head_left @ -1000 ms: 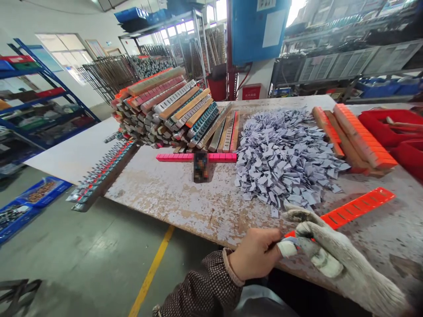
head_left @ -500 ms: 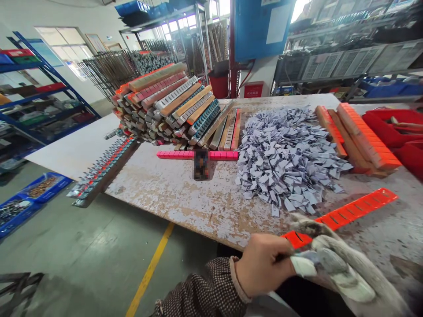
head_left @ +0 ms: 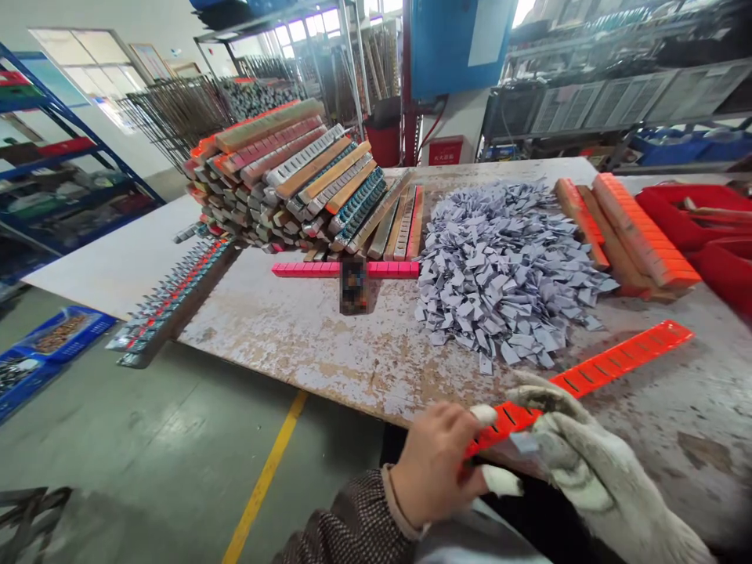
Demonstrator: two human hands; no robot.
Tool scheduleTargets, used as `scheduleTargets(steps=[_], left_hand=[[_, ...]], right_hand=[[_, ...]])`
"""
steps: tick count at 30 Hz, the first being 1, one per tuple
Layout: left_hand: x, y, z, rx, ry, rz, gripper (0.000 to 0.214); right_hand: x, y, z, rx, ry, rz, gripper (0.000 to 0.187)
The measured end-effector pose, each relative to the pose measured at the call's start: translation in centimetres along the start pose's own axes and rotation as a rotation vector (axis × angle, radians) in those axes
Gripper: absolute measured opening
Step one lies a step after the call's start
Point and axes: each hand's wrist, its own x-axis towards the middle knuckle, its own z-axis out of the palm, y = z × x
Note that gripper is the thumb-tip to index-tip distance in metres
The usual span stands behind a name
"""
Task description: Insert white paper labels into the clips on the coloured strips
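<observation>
Progress, AFAICT: early on for this piece. The orange slotted strip [head_left: 623, 366] runs btwn the R hand's fingers, up & away to the right; its slots beyond them look bare, no chips showing. One grey chip [head_left: 525, 443] sits at the R thumb tip, just below the strip, so prob. not placed. Far end of the strip is past the R fingers, over the worktop [head_left: 329, 352]; near end reaches the L fingers. Lots left, judging by the big chip heap [head_left: 499, 274] beyond both hands' fingers. Orange-faced bars [head_left: 646, 235] lie past the heap, to the right; the bar stack [head_left: 287, 172] and pink bar [head_left: 305, 270] are well ahead & left. Can't tell which of those are done.

Pose: R hand [head_left: 599, 470], gloved, comes in from lower right, fingers bent round the strip, forefinger over the top, thumb on the near side, so it looks to be carrying the strip. L hand [head_left: 435, 462], bare exc. white tip covers, comes from bottom centre w/ its checked sleeve [head_left: 346, 513]; wrist bent, palm turned down-ish. L thumb & forefinger are parted, strip end btwn them; other fingers hidden, so can't tell if they grip.
</observation>
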Motion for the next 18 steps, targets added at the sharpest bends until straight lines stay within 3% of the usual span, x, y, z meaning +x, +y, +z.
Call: scheduleTargets(steps=[2, 4, 7, 9, 12, 14, 18], left_hand=[[-1.4, -1.0, -0.6, 0.106, 0.007, -0.099, 0.072], [-2.6, -1.7, -0.7, 0.171, -0.074, -0.168, 0.067], [-3.3, -1.9, 0.3, 0.195, -0.192, -0.198, 0.049], [-3.0, -1.7, 1.5, 0.198, -0.178, -0.207, 0.049], [-2.1, -1.5, 3.3, 0.199, -0.141, -0.196, 0.049], [-1.5, -1.3, 4.2, 0.199, -0.113, -0.182, 0.046], [-1.1, -1.1, 5.1, 0.206, -0.048, -0.158, 0.041]], right_hand=[[0.7, -0.4, -0.4, 0.082, 0.002, 0.096, 0.03], [1.1, -0.5, -0.3, 0.092, 0.025, 0.078, 0.032], [1.0, 0.0, 0.7, -0.204, 0.088, -0.245, 0.021], [0.8, 0.4, 1.5, -0.424, 0.055, -0.476, 0.01], [0.8, 0.7, 1.8, -0.653, -0.008, -0.688, 0.012], [0.9, 0.6, 1.6, -0.769, 0.003, -0.766, 0.009], [1.1, 0.2, 1.0, -0.825, -0.036, -0.749, 0.007]])
